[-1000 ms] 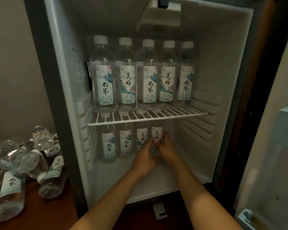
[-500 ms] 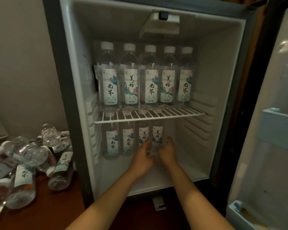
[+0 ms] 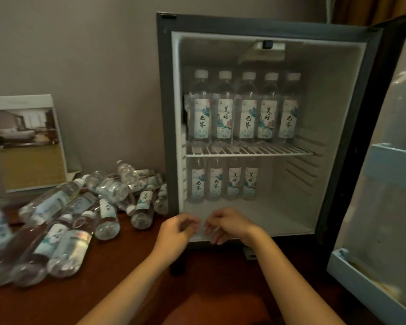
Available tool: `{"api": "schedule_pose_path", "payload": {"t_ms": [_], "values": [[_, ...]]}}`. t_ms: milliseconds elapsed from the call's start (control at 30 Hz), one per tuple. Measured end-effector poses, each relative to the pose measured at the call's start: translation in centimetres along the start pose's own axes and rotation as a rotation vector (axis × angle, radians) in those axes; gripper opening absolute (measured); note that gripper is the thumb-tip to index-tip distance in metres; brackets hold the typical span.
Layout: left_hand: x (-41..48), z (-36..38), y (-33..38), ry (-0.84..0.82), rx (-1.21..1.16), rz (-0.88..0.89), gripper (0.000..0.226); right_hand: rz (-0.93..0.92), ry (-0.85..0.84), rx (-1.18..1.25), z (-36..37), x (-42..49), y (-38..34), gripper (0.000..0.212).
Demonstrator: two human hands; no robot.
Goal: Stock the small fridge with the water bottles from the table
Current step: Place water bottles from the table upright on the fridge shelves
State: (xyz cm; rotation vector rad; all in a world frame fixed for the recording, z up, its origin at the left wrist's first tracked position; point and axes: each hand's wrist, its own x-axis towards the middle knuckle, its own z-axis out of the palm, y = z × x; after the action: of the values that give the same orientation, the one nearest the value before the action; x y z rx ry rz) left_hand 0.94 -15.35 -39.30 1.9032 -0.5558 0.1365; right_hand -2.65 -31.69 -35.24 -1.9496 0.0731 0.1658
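Note:
The small fridge (image 3: 164, 113) stands open on the wooden table (image 3: 117, 273). Several upright water bottles (image 3: 245, 109) fill its wire shelf (image 3: 249, 152). Several more bottles (image 3: 232, 181) stand in a row on the fridge floor below, at the left and middle. My left hand (image 3: 176, 233) and my right hand (image 3: 230, 225) hover at the fridge's front lower edge, fingers loosely curled, holding nothing. A pile of water bottles (image 3: 80, 212) lies on its side on the table left of the fridge.
The fridge door (image 3: 384, 184) hangs open at the right, with a pale blue door shelf. A framed picture card (image 3: 26, 141) leans against the wall behind the pile. The right part of the fridge floor holds no bottle.
Both hands have let go of the fourth lower bottle and drawn back out of the fridge to its front edge. The view has pulled back and turned left, showing more table.

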Motion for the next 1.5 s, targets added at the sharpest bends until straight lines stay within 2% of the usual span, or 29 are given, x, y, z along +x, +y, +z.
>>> {"api": "schedule_pose_path", "payload": {"t_ms": [200, 300, 400, 500, 567, 700, 900, 1033, 1100, 1167, 1300, 1433, 1500], "values": [[-2.8, -5.9, -2.1, 0.14, -0.02, -0.04, 0.039, -0.007, -0.304, 0.0, 6.1, 0.0, -1.2, 0.017], [-3.7, -9.3, -3.4, 0.237, 0.126, -0.034, 0.031, -0.006, -0.401, -0.021, 9.2, 0.5, -2.0, 0.015], [-4.4, -12.4, -5.1, 0.364, 0.424, -0.06, 0.022, 0.01, -0.392, -0.074, 12.3, 1.5, -2.5, 0.015], [-5.2, -14.7, -7.0, 0.425, 0.691, -0.225, 0.028, 0.035, -0.37, -0.119, 15.3, 2.6, -2.9, 0.016], [-5.8, -15.8, -7.7, 0.402, 0.799, -0.325, 0.037, 0.039, -0.343, -0.132, 17.1, 3.3, -3.2, 0.021], [-6.1, -16.7, -7.7, 0.374, 0.894, -0.375, 0.052, 0.049, -0.248, -0.031, 20.5, 4.8, -3.6, 0.029], [-6.2, -17.4, -6.6, 0.3, 0.874, -0.512, 0.071, 0.026, -0.081, 0.195, 24.7, 6.6, -3.9, 0.023], [-7.6, -17.7, -7.3, 0.238, 0.732, -0.586, 0.088, -0.014, -0.04, 0.218, 26.4, 7.1, -4.1, 0.021], [-8.6, -17.9, -7.2, 0.213, 0.679, -0.587, 0.071, -0.02, -0.038, 0.188, 26.7, 7.2, -4.0, 0.038], [-9.4, -18.2, -6.7, 0.173, 0.598, -0.582, 0.049, -0.015, -0.033, 0.158, 26.7, 7.0, -4.0, 0.044], [-10.3, -19.7, -6.7, 0.076, 0.296, -0.619, 0.046, -0.01, -0.049, 0.129, 26.6, 6.1, -4.3, 0.049], [-11.0, -21.6, -6.5, -0.035, 0.108, -0.612, 0.021, 0.038, -0.096, 0.202, 26.6, 5.3, -4.5, 0.042], [-11.4, -22.2, -6.5, -0.078, 0.039, -0.593, 0.028, 0.053, -0.082, 0.239, 26.6, 5.0, -4.4, 0.041]]}}
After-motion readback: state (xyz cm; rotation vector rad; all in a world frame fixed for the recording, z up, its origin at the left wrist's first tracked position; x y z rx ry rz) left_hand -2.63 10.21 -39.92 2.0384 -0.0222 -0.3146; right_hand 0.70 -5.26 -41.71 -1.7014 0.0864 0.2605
